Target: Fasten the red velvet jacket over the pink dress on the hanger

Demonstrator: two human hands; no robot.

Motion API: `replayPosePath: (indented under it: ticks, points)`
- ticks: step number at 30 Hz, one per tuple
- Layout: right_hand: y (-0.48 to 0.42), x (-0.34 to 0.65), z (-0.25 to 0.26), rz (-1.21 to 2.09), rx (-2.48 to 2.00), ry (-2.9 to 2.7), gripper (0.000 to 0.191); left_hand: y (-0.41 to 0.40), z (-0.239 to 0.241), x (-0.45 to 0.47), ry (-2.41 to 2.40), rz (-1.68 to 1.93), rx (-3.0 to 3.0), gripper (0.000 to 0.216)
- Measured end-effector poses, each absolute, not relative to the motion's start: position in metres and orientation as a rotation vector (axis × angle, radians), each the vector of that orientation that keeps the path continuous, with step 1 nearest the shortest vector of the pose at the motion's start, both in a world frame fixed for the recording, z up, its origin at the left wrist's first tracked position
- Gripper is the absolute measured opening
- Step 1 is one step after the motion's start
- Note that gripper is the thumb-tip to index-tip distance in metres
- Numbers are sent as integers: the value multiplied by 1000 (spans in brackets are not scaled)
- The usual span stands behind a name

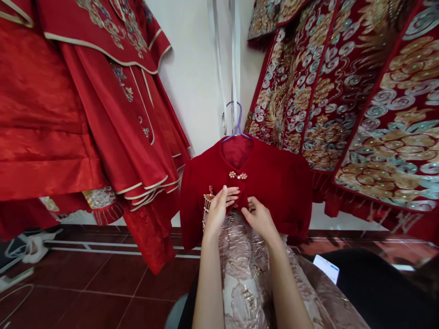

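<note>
Hanging from a purple hanger (238, 130), the red jacket (274, 178) faces the wearer of the camera. The upper clasp (239, 176) appears joined at the neckline; that portion is judged done. The lower front opening, between the hands, is judged outstanding; its closure cannot be confirmed. Left hand (221, 204): open, fingers extended beside the tasselled ornament (208, 199). Right hand (259, 217): fingers curled at the opening; whether it grips fabric cannot be told.

A jacket (277, 178) hangs — garments (92, 91) left and right.
</note>
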State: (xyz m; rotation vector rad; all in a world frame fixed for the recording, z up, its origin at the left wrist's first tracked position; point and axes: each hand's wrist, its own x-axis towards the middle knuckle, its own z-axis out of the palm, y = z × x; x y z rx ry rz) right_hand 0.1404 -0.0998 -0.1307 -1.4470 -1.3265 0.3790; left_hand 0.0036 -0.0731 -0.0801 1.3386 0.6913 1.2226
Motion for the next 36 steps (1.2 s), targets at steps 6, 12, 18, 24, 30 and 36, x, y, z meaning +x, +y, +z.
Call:
replayPosePath:
  ticks: [6, 12, 18, 24, 30, 36]
  points:
    - [-120, 157, -112, 609, -1187, -1162, 16, -72, -90, 16, 708, 1189, 1310, 55]
    - [-136, 154, -97, 768, -1041, -1217, 10, -71, -93, 16, 645, 1097, 1270, 62]
    - [-121, 140, -110, 520, -1149, -1249, 33, -74, -79, -12, 638, 966, 1196, 73]
    - [-121, 136, -108, 383, -1184, -1276, 28, -74, -82, -18, 769, 1031, 1189, 46]
    - [-123, 112, -103, 652, -1122, -1374, 30, -63, -97, -17, 915, 1246, 1130, 31]
    - [-119, 99, -100, 669, -1085, -1399, 34, -57, -101, -22, 852, 1347, 1175, 44]
